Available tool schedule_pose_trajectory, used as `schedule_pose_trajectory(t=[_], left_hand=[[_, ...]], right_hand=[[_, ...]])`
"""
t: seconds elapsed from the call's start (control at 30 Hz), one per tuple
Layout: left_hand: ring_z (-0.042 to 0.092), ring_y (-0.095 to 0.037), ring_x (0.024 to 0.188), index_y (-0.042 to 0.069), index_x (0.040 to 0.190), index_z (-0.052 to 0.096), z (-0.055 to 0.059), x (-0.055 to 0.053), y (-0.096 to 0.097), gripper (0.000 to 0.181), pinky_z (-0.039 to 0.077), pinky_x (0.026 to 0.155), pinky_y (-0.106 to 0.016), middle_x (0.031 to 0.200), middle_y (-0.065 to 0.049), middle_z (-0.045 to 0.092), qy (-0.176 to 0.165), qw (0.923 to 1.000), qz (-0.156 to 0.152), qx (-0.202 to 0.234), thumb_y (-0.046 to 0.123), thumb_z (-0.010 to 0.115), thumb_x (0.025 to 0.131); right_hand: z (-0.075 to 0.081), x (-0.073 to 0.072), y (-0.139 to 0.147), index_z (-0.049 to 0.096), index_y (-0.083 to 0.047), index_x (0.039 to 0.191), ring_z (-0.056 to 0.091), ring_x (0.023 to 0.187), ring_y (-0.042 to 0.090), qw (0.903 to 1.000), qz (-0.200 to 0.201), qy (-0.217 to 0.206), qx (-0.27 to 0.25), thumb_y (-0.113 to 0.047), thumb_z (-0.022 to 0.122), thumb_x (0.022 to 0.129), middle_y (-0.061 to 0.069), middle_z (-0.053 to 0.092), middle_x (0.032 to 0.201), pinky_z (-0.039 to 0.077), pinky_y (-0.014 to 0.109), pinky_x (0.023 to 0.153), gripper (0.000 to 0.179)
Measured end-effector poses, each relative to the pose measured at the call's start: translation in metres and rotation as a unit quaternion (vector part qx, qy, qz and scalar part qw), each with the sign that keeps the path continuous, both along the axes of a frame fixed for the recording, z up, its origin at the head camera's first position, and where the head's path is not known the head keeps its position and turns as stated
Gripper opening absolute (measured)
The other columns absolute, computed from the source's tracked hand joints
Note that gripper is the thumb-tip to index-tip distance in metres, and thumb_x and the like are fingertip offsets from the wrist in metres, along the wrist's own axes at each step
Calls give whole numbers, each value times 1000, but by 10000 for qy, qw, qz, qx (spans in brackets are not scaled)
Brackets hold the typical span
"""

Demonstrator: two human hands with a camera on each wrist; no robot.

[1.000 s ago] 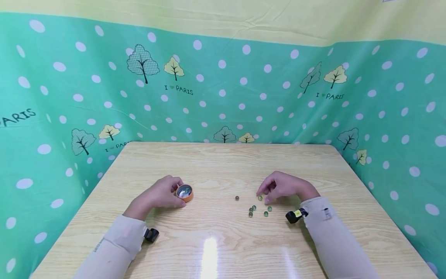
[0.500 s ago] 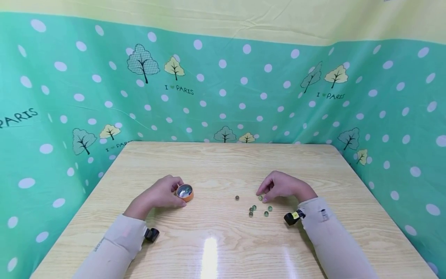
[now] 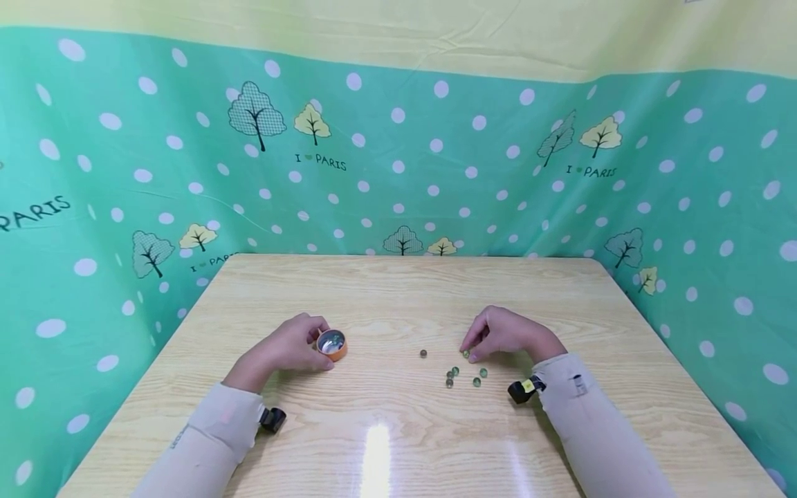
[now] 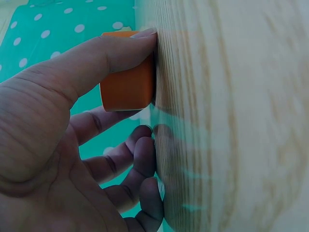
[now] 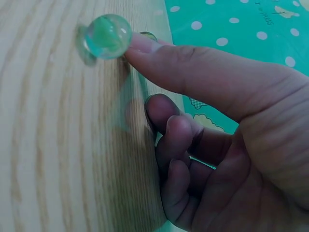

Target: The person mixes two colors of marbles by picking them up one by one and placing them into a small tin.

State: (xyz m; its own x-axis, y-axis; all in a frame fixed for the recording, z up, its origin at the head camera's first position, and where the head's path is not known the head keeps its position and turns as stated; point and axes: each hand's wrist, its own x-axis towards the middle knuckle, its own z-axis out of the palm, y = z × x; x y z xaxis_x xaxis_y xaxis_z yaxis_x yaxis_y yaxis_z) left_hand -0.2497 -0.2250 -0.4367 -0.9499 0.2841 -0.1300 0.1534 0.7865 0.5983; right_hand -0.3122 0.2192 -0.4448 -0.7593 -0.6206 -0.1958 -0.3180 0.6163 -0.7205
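Observation:
My left hand [image 3: 300, 344] holds a small round orange cup [image 3: 340, 355] with a shiny inside, on the left half of the table. The left wrist view shows the thumb along the near side of the cup [image 4: 126, 89], a finger behind it and the other fingers curled at the tabletop. To the right, my right hand [image 3: 503, 333] pinches a green glass marble [image 3: 466, 354] between thumb and forefinger, low at the table. In the right wrist view that marble [image 5: 149, 36] is mostly hidden behind the thumb, while another clear green marble [image 5: 108, 36] lies nearer the camera.
Several marbles [image 3: 455, 371] lie loosely grouped on the wooden table [image 3: 398, 297] in front of my right hand. A lone brownish marble [image 3: 423, 353] sits left of them, between the hands. A green dotted curtain [image 3: 398, 152] surrounds the table's back and sides.
My right hand has shifted slightly left, and its thumb and forefinger have closed on the green marble. The left hand keeps its hold on the orange cup in the same place.

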Motion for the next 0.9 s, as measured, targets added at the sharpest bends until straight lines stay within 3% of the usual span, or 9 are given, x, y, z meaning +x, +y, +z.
schedule_pose_trajectory(t=[0.2, 0.5, 0.9], left_hand=[[55, -22, 91, 14, 104, 68, -1, -1, -2, 47, 47, 77, -36, 105, -8, 60, 0, 10000, 70, -23, 26, 98, 70], [54, -22, 92, 16, 101, 67, -3, -3, -5, 46, 47, 76, -36, 104, -6, 60, 65, 10000, -68, -1, 25, 98, 68], [53, -22, 91, 16, 102, 68, -4, -3, -4, 46, 44, 76, -36, 103, -6, 60, -37, 9999, 95, -26, 27, 98, 68]], right_hand=[[2, 0, -2, 84, -20, 90, 65, 72, 12, 10000, 38, 22, 22, -16, 92, 78, -2, 77, 83, 53, 26, 64, 15], [-3, 3, -3, 83, -18, 90, 59, 70, 12, 9999, 80, 11, -92, -17, 92, 78, 3, 74, 81, 48, 23, 61, 15], [-1, 4, -4, 82, -18, 88, 56, 67, 10, 9998, -11, 177, -1, -18, 90, 79, 0, 71, 76, 46, 23, 59, 12]])
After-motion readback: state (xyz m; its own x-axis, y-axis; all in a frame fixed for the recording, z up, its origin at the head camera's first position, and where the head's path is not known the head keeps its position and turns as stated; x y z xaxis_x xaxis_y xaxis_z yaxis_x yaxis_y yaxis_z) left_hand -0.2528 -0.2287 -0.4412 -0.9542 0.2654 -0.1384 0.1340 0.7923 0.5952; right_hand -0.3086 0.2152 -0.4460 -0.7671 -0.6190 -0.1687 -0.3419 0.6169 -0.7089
